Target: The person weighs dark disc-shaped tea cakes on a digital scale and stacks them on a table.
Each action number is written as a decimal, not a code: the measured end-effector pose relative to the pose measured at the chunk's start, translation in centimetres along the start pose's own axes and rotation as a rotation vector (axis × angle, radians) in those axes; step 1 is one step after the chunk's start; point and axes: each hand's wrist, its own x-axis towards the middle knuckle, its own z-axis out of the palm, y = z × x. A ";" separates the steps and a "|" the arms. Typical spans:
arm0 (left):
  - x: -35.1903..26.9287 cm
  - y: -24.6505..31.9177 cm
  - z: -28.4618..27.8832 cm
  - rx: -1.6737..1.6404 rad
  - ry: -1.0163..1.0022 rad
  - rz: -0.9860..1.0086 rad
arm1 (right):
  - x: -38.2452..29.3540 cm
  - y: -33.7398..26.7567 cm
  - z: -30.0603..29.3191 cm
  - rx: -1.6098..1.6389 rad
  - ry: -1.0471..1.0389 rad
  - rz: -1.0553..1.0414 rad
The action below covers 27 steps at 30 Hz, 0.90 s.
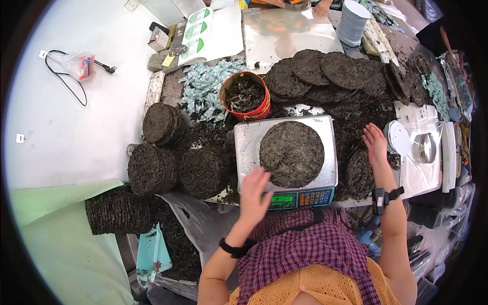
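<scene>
A round, flat cake of dark dried plant matter (292,154) lies on the metal pan (247,133) of a digital weighing scale. The scale's green display (282,201) is lit. My left hand (254,196), slightly blurred, is over the pan's lower left corner, fingers apart, its fingertips at the cake's edge; I cannot tell whether they touch it. Right of the scale, my right hand (375,145) is held over loose dark plant matter (347,118) with nothing in it. Below its wrist side lies another dark cake (359,173), and a stack of white discs (397,138) stands to its right.
Stacked dark cakes (152,169) stand at left, with more overlapping cakes (343,70) behind the scale. A red bucket (248,116) holds dark scraps beside small pale-green packets (207,84). A metal ring (425,148) rests on plastic sheets at right. Another person's hands (322,7) show at the far edge.
</scene>
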 end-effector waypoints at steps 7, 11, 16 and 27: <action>-6.6 -16.6 -3.4 -0.327 0.845 -1.282 | -4.7 -0.5 3.0 -0.202 -0.100 -0.076; -7.1 -19.5 -3.5 -0.690 0.698 -1.241 | -8.0 3.8 10.3 -0.703 -0.341 -0.359; -7.6 -21.8 -0.8 -0.007 0.805 -1.231 | -8.1 7.9 5.9 -0.808 -0.224 -0.428; -6.2 -15.1 -6.4 -0.993 1.041 -0.987 | 4.8 -3.5 -4.8 0.301 0.044 -0.093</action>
